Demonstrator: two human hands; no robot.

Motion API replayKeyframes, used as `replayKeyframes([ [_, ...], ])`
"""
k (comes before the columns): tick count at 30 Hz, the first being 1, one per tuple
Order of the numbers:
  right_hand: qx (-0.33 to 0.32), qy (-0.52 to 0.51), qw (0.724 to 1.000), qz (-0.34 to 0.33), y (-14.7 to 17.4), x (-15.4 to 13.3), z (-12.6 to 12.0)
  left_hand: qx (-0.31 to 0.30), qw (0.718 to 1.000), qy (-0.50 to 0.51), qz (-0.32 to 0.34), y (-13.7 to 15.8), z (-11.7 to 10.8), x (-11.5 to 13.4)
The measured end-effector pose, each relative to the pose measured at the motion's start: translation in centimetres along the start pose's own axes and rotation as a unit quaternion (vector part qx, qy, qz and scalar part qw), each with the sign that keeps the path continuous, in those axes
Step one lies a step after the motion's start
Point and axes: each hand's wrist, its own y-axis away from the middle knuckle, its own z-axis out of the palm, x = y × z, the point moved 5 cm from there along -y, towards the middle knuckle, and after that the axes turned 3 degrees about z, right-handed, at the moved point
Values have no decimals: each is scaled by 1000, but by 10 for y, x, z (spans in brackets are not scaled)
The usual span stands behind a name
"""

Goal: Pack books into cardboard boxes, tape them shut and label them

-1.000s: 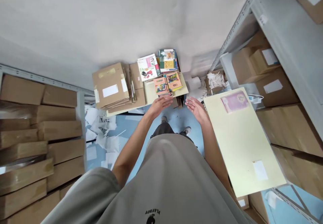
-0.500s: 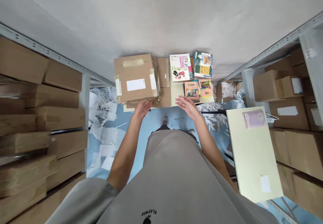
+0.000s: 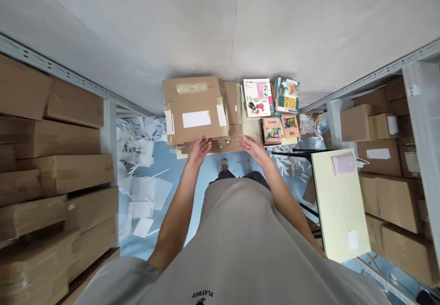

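Flattened cardboard boxes (image 3: 192, 103) with white labels and tape lie stacked at the left of a pale table (image 3: 252, 128). My left hand (image 3: 200, 150), fingers apart, hovers by the stack's front edge; whether it touches cannot be made out. My right hand (image 3: 252, 146) is held palm up with fingers spread, in front of the table's middle, and nothing is in it. Behind it and to the right are piles of books: a white-covered book (image 3: 257, 98), a green and white book (image 3: 288, 95), and smaller orange-pink books (image 3: 272, 130) in front.
Shelves of cardboard boxes (image 3: 75, 177) line the left side, and more boxes (image 3: 387, 199) fill the right shelves. A second pale table (image 3: 343, 209) bears a pinkish packet (image 3: 343, 163). Paper scraps (image 3: 140, 209) litter the blue floor.
The view has shifted, so the table, stack and books sit slightly farther right and lower. Both hands stay open in front of the table, the left still beside the cardboard.
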Motion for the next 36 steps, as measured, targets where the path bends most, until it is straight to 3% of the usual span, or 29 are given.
replayKeyframes([
  [4, 7, 1, 1000, -13, -4, -5, 7, 17, 999, 9, 47, -6, 6, 17],
  [10, -2, -14, 999, -35, -2, -11, 16, 7, 980, 47, 194, -14, 19, 55],
  [14, 2, -24, 999, -40, 0, -12, 16, -31, 984, 66, 160, -32, 41, 77],
  [18, 4, -23, 999, -46, 8, -9, 15, 11, 985, 74, 156, -45, 52, 94],
  [20, 0, -23, 998, -53, 14, -8, 13, 14, 980, 91, 175, -38, 50, 97],
  [23, 1, -31, 997, -76, 25, -12, 2, -28, 977, 85, 193, -12, 42, 87],
  [26, 36, -50, 990, -127, 36, -25, -29, -98, 976, 20, 195, 21, 39, 63],
  [28, 86, -61, 980, -172, 47, -36, -64, -148, 970, -45, 190, 38, 47, 44],
  [32, 247, -53, 931, -263, 87, -44, -159, -227, 945, -142, 185, 57, 85, 5],
  [36, 412, -77, 862, -286, 149, -8, -253, -297, 903, -249, 185, 75, 137, -39],
])
